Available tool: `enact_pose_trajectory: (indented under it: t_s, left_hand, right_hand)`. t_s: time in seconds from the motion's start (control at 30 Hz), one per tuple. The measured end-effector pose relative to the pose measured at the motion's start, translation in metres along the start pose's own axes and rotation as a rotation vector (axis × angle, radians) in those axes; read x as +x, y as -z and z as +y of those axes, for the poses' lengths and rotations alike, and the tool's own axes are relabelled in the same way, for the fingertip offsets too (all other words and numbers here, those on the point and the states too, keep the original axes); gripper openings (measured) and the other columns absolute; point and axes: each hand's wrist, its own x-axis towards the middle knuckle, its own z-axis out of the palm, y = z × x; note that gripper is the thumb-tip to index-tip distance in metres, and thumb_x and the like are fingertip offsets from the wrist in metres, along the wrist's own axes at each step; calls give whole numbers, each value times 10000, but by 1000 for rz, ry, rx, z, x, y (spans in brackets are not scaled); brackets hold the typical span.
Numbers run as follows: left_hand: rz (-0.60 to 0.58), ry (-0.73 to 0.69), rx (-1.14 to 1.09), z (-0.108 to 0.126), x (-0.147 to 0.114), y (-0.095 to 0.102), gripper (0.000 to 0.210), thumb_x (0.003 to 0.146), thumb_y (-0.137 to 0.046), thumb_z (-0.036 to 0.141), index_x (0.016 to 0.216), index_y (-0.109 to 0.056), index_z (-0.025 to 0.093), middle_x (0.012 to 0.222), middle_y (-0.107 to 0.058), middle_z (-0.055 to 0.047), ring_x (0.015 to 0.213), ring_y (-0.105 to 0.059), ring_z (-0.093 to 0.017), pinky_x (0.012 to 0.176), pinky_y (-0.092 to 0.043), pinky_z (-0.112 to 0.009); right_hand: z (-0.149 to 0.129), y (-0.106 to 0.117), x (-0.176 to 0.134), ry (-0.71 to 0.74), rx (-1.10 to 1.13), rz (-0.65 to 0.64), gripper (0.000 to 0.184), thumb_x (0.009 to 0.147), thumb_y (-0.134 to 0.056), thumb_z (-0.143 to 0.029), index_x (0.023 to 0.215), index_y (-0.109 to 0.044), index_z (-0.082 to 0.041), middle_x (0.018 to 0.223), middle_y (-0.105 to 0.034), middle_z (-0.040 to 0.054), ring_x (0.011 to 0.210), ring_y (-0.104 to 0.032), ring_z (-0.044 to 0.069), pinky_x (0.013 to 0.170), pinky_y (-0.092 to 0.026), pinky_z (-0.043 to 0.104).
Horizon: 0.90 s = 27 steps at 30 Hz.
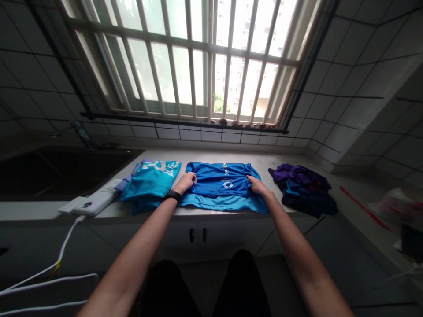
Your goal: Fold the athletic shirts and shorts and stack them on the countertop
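Note:
A blue shirt (211, 178) with white and yellow print lies partly folded on the counter. Its lighter blue layer shows along the counter's front edge. My left hand (187, 181), with a dark watch on the wrist, pinches the shirt's left side. On the opposite side, my right hand (257, 185) grips the cloth between thumb and fingers. Beside my left hand sits a stack of folded teal clothes (150, 180) with white print. To the right of my right hand lies a loose pile of dark purple and navy clothes (302, 187).
A white power strip (99, 198) with a plug and cable rests left of the teal stack. Further left is a dark sink (66, 171) with a tap. A barred window (188, 57) is behind the counter. A red strip (363, 207) and a plastic bag (396, 202) lie at right.

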Motion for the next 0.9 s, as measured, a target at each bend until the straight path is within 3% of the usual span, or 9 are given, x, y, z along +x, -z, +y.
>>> enact_pose_trajectory:
  t_s: [0.13,0.23,0.33,0.43,0.53,0.63,0.77,0.83,0.9]
  left_hand:
    - [92,-33,14,-6,-7,14,114,533,-513,130,495,-527,237,1028,-788,-127,1114,-684,-325,1004,-502,-365]
    - [158,-79,44,-19,-24,25,121,557,-518,133,494,-544,233,1143,-772,-113,1127,-672,-312,1031,-491,-350]
    - [170,-106,74,-26,-38,28,138,595,-527,134,519,-570,242,1110,-766,-111,1076,-674,-303,1020,-500,-360]
    - [188,-119,85,-17,-46,27,153,623,-528,124,580,-605,249,1106,-751,-109,1063,-676,-305,1013,-505,-375]
    - [143,-181,86,0,-50,24,179,678,-533,117,665,-654,248,1178,-737,-96,1145,-665,-296,1045,-490,-364]
    - [-77,-334,52,13,-55,16,179,792,-584,195,860,-738,258,1197,-743,-76,1165,-669,-268,1049,-490,-345]
    - [-292,-458,106,11,-63,-4,227,865,-637,300,1053,-760,268,1241,-734,-74,1126,-678,-243,1005,-520,-343]
    - [-272,-442,149,8,-66,-11,212,911,-565,260,992,-761,257,1173,-743,-83,1054,-689,-228,965,-532,-333]
    - [-177,-396,175,8,-70,-13,236,937,-513,243,949,-749,251,1074,-744,-91,995,-689,-232,937,-536,-340]
  right_hand:
    - [-3,16,-17,169,-18,36,86,714,-559,-188,754,-552,-265,1012,-754,77,1031,-652,274,968,-514,383]
    - [12,25,-46,239,-150,32,135,738,-517,-238,678,-400,-272,823,-684,35,839,-611,226,800,-499,313]
    - [24,25,-69,251,-287,34,136,723,-481,-210,661,-375,-270,729,-575,-1,716,-527,190,715,-451,285]
    - [25,24,-76,295,-387,116,144,727,-439,-123,683,-421,-259,788,-572,18,754,-527,191,741,-431,280]
    - [20,28,-75,257,-529,52,220,711,-441,-31,675,-510,-237,846,-610,45,807,-562,193,768,-415,275]
    - [13,30,-71,158,-607,31,286,693,-491,8,738,-651,-225,934,-668,67,898,-615,210,816,-428,279]
    - [3,13,-61,193,-467,159,499,758,-495,-13,1162,-711,-211,1240,-682,121,1093,-648,260,967,-457,316]
    - [0,2,-53,159,-422,169,491,833,-516,-82,1283,-671,-202,1344,-650,151,1156,-646,302,997,-463,347]
    - [0,-4,-41,-1,-420,211,409,887,-563,-170,1280,-675,-183,1328,-658,190,1171,-652,348,989,-472,383]
